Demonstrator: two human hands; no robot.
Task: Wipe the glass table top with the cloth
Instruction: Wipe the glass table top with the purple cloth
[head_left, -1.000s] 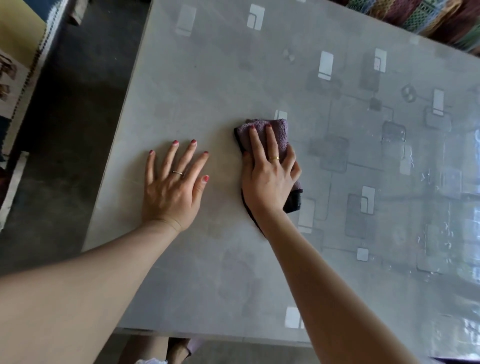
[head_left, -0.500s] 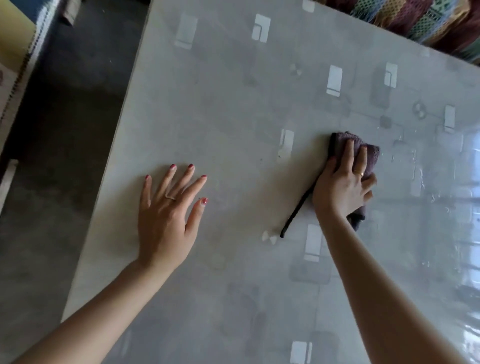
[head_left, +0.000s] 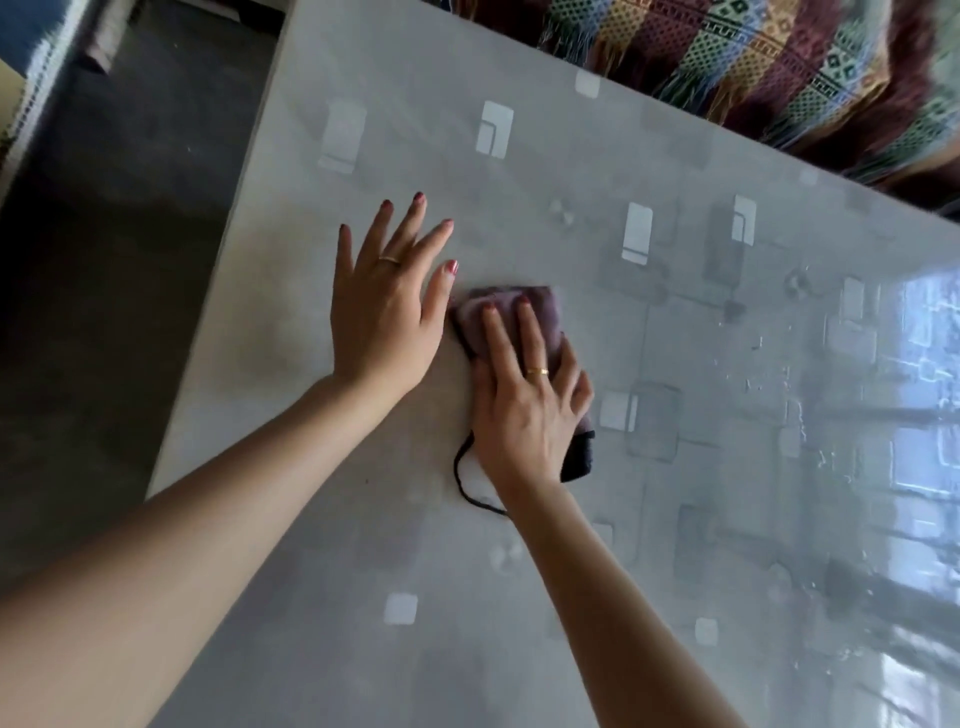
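A folded purple-grey cloth (head_left: 543, 312) lies on the glass table top (head_left: 675, 545), which is grey with pale square patterns. My right hand (head_left: 524, 405) presses flat on the cloth with straight fingers; a dark hanging loop of the cloth trails out by my wrist. My left hand (head_left: 387, 306) rests flat on the glass with fingers spread, right beside the cloth's left edge. Most of the cloth is hidden under my right hand.
The table's left edge (head_left: 228, 291) runs diagonally, with dark floor (head_left: 114, 249) beyond it. A striped, fringed woven fabric (head_left: 753, 67) lies along the far edge. Window light reflects on wet streaks on the glass at the right (head_left: 914, 395).
My right hand has slid the cloth back to the left, from the table's right part to beside my left hand. The left hand has stayed flat on the glass.
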